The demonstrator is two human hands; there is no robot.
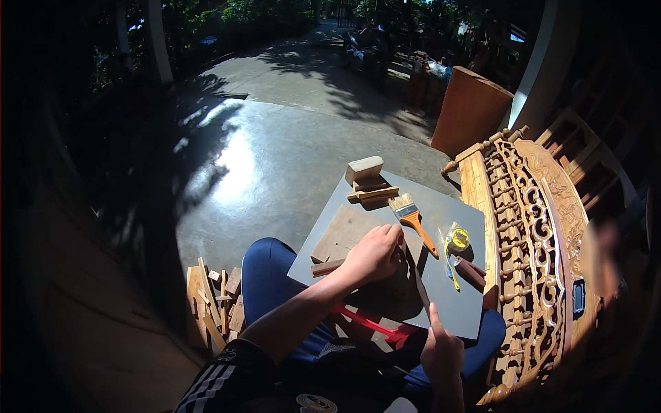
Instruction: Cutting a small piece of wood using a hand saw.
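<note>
Probably for control, my right hand (443, 351) pinches a slim tool (421, 287); whether my left hand (375, 255) pinches anything, I can't tell.

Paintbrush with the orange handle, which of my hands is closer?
Left: your left hand is just left of the paintbrush; your right hand is farther, toward your body, beyond the handle's end.
</note>
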